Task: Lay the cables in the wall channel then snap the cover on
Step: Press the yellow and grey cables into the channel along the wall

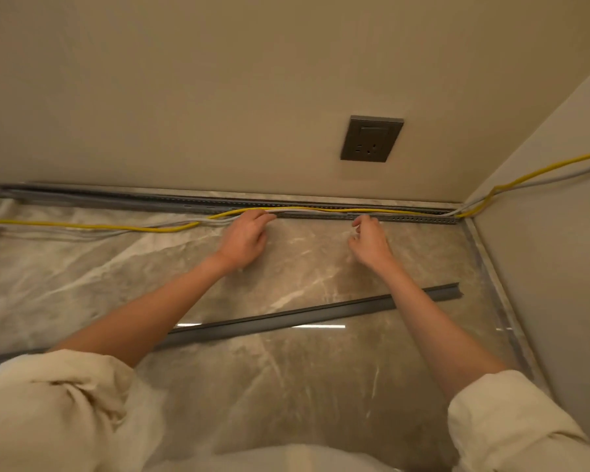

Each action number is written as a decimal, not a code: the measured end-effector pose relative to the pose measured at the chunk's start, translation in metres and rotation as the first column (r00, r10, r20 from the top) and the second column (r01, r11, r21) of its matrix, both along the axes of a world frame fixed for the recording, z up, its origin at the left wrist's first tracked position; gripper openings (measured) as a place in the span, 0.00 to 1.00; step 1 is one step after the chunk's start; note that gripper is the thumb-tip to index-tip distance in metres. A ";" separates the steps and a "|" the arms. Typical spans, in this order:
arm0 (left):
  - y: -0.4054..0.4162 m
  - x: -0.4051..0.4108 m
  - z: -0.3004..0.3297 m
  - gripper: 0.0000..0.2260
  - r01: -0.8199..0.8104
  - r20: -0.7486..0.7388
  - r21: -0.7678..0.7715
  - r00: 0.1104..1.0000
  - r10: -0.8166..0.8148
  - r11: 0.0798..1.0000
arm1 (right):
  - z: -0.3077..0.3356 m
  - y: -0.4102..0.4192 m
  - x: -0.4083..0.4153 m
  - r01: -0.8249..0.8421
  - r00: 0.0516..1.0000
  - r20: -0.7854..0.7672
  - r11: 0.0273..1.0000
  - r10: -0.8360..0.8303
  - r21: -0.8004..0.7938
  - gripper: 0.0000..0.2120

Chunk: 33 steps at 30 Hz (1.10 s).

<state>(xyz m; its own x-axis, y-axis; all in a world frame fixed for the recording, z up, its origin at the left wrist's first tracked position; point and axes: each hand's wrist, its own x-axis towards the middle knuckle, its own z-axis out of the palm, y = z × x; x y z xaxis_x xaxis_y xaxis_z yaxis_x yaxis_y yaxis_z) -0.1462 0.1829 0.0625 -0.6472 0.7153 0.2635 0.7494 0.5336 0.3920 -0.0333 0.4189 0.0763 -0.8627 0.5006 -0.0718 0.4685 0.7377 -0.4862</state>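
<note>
- The yellow cable [338, 210] and pale grey cables [99, 233] lie partly in the long grey slotted metal channel [406, 218] at the wall's foot; leftward they trail over the glossy marble floor [304, 386].
- The left hand [244, 235] pinches the cables at the channel's edge.
- The right hand [368, 238] hovers near the channel, fingers curled, gripping nothing.
- The long grey cover strip [286, 321] lies on the floor, under both forearms.
- A dark grey socket [372, 139] sits on the beige wall above.

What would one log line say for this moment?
left hand: on cables | right hand: at channel | cover: on floor

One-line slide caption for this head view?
Left hand presses yellow and grey cables into the grey perforated floor-level channel; right hand beside it; long grey cover strip lies behind.
</note>
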 end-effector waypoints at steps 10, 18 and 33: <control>-0.153 -0.037 0.001 0.18 -0.144 0.040 -0.066 0.988 0.147 0.987 | 0.000 -0.137 -0.057 -0.367 0.930 0.040 0.929 0.365 0.044 0.16; -0.239 -0.088 0.003 0.18 -0.222 -0.009 -0.161 0.975 0.224 0.962 | 0.000 -0.221 -0.117 -0.649 0.759 0.092 0.740 0.644 0.178 0.22; -0.299 -0.145 -0.012 0.15 -0.158 -0.033 -0.308 0.987 0.155 0.938 | -0.019 -0.257 -0.173 -0.633 0.774 0.275 0.677 0.570 0.376 0.09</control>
